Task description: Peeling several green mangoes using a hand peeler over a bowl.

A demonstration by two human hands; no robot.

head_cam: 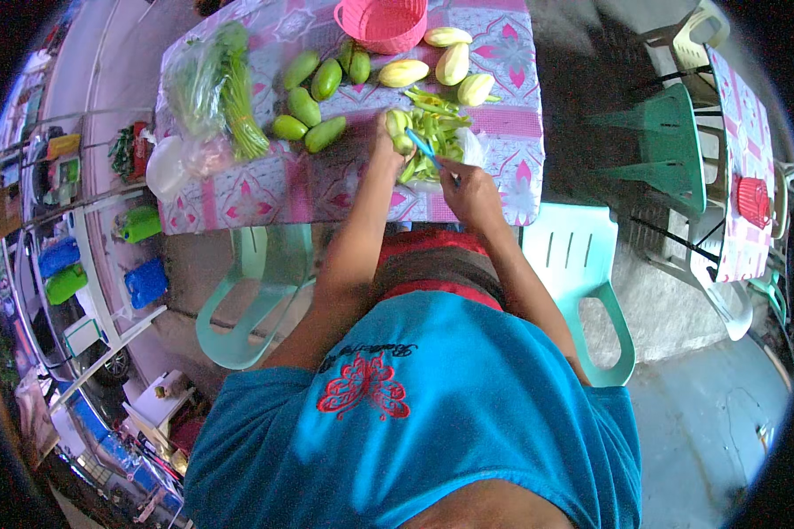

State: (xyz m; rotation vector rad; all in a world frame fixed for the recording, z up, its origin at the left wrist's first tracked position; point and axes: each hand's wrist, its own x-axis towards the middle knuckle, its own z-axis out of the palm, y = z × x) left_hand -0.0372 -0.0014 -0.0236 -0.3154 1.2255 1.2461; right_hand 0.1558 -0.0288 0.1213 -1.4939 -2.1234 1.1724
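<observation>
My left hand [385, 144] grips a partly peeled green mango [397, 124], pale on top. The fingers of my right hand [468, 192] are closed around a blue-handled peeler [423, 145], its head close against the mango; whether the blade touches is too small to tell. Beneath and beside them lies a heap of green peelings [440, 135] on what looks like a clear plastic bag [473, 149]. Behind the heap lie several peeled, pale yellow mangoes [403, 73]. To the left are several unpeeled green mangoes [304, 107].
The table has a pink patterned tablecloth [291, 192]. A pink plastic basket [397, 36] stands at its far edge. Bundled green leafy stalks [238, 99] in clear plastic lie at the left, near a white round container [167, 168]. Teal plastic chairs [569, 244] flank me.
</observation>
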